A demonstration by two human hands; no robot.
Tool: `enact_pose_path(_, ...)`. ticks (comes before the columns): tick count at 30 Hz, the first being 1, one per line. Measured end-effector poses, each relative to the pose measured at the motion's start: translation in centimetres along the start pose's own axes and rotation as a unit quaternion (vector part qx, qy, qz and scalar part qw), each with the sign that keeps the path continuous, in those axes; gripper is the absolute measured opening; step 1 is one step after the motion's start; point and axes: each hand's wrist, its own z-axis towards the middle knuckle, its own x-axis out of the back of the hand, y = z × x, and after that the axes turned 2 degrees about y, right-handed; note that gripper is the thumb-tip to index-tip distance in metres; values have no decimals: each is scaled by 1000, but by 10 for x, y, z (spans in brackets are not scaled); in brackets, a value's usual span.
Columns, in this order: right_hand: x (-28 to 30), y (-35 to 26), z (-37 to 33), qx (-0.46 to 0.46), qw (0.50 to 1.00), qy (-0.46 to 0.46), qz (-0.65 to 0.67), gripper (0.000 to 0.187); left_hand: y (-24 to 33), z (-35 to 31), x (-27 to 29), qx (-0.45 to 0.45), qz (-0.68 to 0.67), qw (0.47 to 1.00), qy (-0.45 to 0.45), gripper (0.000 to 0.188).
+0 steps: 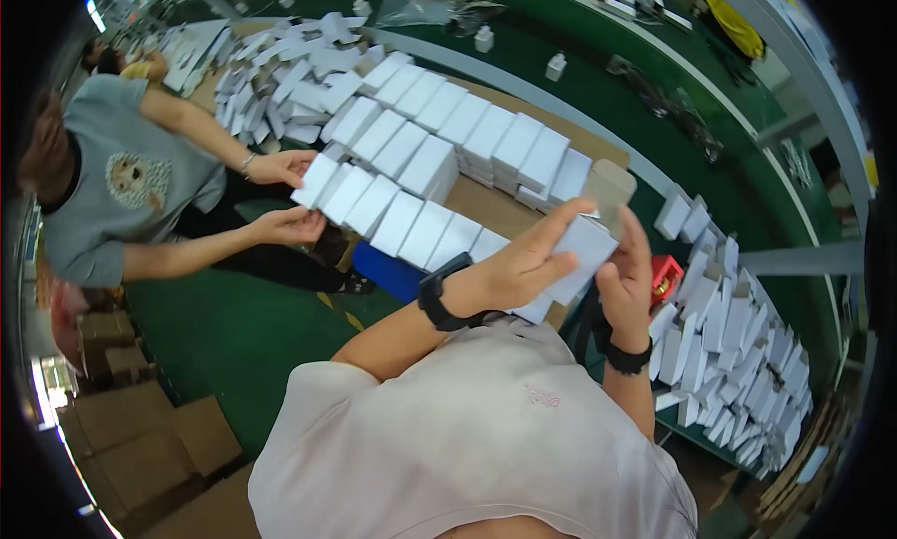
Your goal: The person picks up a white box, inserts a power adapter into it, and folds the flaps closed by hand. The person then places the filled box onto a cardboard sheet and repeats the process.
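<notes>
Between my two hands is a small white cardboard box, tilted, with its greyish-brown inner flap raised at the far end. My left hand grips its left side, thumb across the white face. On the other side my right hand closes round the box, its fingertips up by the flap. What lies inside the box cannot be seen. Just beyond and to the left, rows of white boxes stand stacked on brown cardboard. A front row of boxes runs toward my left wrist.
A co-worker's hands hold the left end of the front row. Loose white cartons are heaped at the far left and at the right. A red container sits beside my right hand. Below the row is a blue bin.
</notes>
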Motion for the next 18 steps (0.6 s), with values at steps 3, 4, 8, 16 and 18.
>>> enact_pose_path(3, -5, -6, 5, -49, 996, -28, -64, 38, -3, -4, 4, -11, 29, 1000, 2, 47)
enact_pose_path(4, -6, -8, 5, -46, 997, -25, -64, 38, -3, -7, 2, -3, 37, 999, 27, 46)
enact_pose_path(8, -19, -12, 2, 15, 998, 12, -60, 23, -12, -7, -6, -52, 107, 989, 86, 47)
enact_pose_path(16, -11, -36, 0, 96, 990, -2, -107, 32, -16, -16, -18, 6, 113, 989, 92, 82)
enact_pose_path(18, -3, -37, 9, 112, 978, -41, -170, 20, -15, -16, -13, 51, 103, 991, 63, 85)
